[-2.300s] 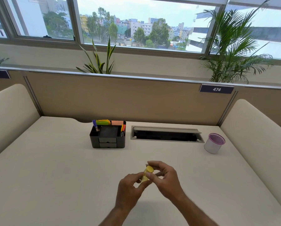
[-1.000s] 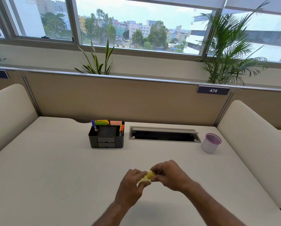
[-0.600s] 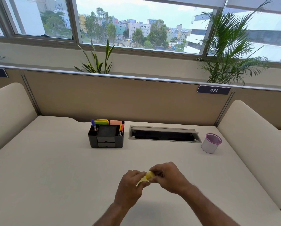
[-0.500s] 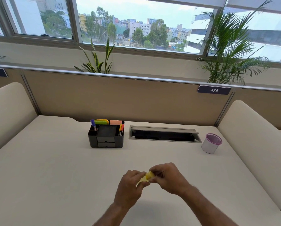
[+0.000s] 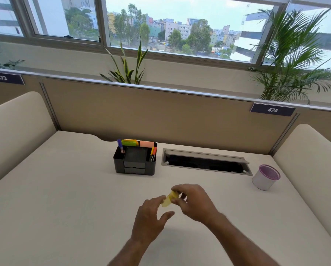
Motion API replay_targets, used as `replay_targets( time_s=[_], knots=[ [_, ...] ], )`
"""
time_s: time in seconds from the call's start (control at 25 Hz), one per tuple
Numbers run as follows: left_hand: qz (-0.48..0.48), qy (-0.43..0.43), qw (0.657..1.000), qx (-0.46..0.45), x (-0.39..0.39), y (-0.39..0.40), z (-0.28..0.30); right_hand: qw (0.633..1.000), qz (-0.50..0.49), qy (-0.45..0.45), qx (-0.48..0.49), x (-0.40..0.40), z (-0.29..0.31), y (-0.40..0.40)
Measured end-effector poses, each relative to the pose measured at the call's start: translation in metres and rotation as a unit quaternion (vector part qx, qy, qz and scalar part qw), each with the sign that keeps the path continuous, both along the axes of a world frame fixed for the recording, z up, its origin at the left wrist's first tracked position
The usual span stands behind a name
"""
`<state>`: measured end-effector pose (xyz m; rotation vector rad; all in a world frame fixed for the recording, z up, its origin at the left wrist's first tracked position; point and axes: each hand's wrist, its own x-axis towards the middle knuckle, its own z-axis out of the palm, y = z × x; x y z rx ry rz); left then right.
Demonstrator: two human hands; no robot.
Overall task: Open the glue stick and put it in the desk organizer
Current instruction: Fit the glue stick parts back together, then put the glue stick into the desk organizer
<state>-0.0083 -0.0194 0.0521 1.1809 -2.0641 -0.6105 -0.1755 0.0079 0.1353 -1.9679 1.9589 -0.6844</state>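
Both hands are hovering over the middle of the desk (image 5: 45,198) with the yellow glue stick (image 5: 168,200) pinched between them, tilted with its cap end pointing up and away. The right hand (image 5: 193,202) is gripping the cap end with its fingers (image 5: 177,188) curled over the top, while the left hand (image 5: 149,217) is only touching the lower body with its fingertips — thumb spread out below and not really closing around it, so it's looking loose. Can't tell if the cap is off or still seated, since the right hand is covering that end. The black desk organizer (image 5: 135,162) is sitting well beyond the hands toward the partition, with markers and sticky notes poking out of its slots and 2 small drawers in front. Just to its right there's a cable tray opening (image 5: 205,162) in the desk, and further right a white mesh cup (image 5: 265,179) with a purple rim.
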Motion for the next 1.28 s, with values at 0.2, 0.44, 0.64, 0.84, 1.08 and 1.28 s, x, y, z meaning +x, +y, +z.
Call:
replay_targets(
  time_s=[0.2,0.44,0.64,0.84,1.08,1.28],
  knots=[
    [0.046,-0.185,0.981,0.023,0.032,-0.035,-0.012,1.000,0.003,0.004,-0.030,0.017,0.008,-0.059],
    [0.053,-0.295,0.953,0.038,0.066,-0.080,-0.035,0.998,0.004,-0.015,-0.064,0.041,0.010,-0.142],
    [0.067,-0.340,0.934,0.083,0.081,-0.105,-0.069,0.997,-0.005,-0.016,-0.072,0.067,0.007,-0.204],
    [0.042,-0.334,0.938,0.084,0.086,-0.117,-0.085,0.998,0.013,-0.001,-0.060,0.095,0.001,-0.250],
    [0.030,-0.325,0.942,0.076,0.089,-0.121,-0.092,0.999,0.037,0.034,0.005,0.124,-0.015,-0.287],
    [0.034,-0.331,0.940,0.070,0.090,-0.122,-0.095,0.995,0.027,0.064,0.075,0.138,-0.036,-0.305]
  ],
)
